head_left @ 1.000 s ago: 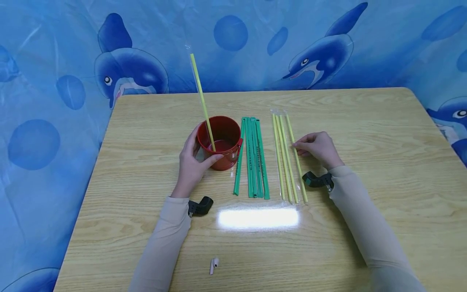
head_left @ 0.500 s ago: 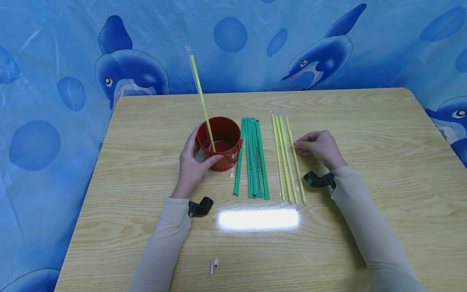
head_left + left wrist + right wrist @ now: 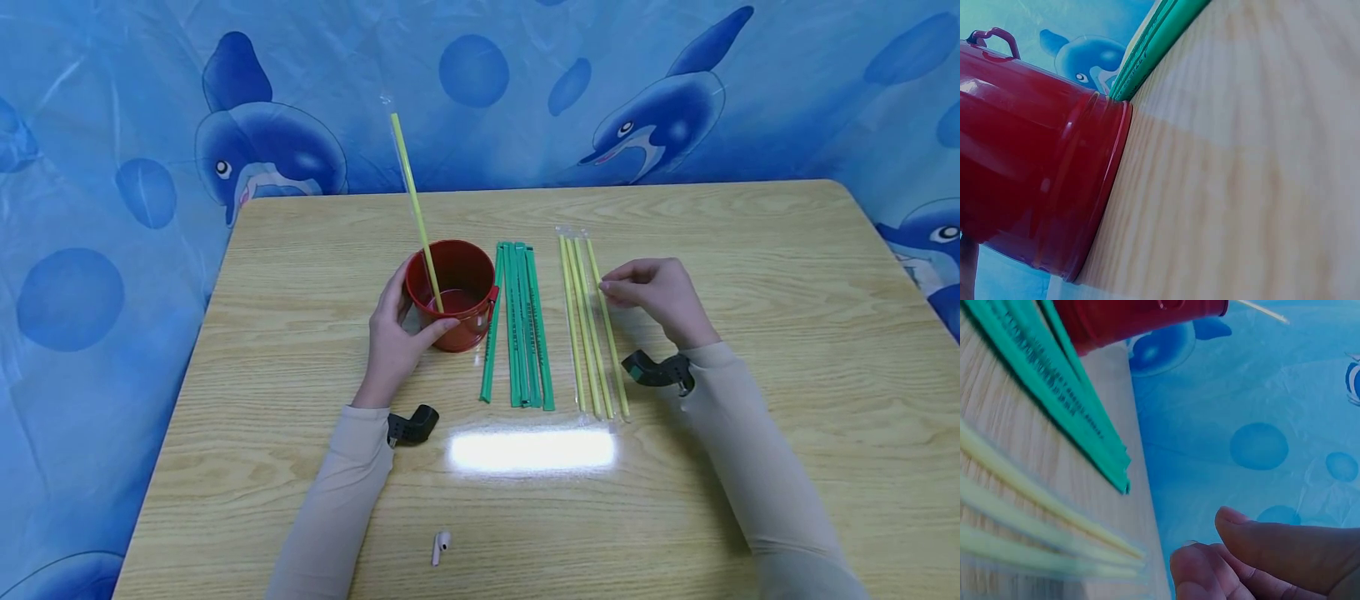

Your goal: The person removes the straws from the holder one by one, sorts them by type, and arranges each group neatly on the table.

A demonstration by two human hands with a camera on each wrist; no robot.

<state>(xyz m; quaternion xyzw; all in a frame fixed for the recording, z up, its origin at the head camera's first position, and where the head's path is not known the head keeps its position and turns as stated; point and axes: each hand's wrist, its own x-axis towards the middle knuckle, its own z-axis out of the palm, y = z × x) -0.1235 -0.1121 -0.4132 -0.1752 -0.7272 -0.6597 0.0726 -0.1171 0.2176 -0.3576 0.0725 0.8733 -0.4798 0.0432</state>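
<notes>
My left hand holds the red bucket by its left side, thumb near the front rim and fingers behind. A yellow straw in clear wrap leans inside it, rising to the upper left. At the right, my right hand is beside the upper part of the rightmost yellow straw. In the right wrist view a gap shows between thumb and forefinger, with nothing visible in it. Several more wrapped yellow straws lie just left of that one.
Several slim green packets with dark print lie between the bucket and the yellow straws. A white earbud is near the front of the wooden table. Behind hangs a blue dolphin-patterned sheet.
The rightmost yellow straw shifted slightly left earlier and now lies still. My right hand has since risen slightly, toward the straw's far end. The left hand and bucket stay put.
</notes>
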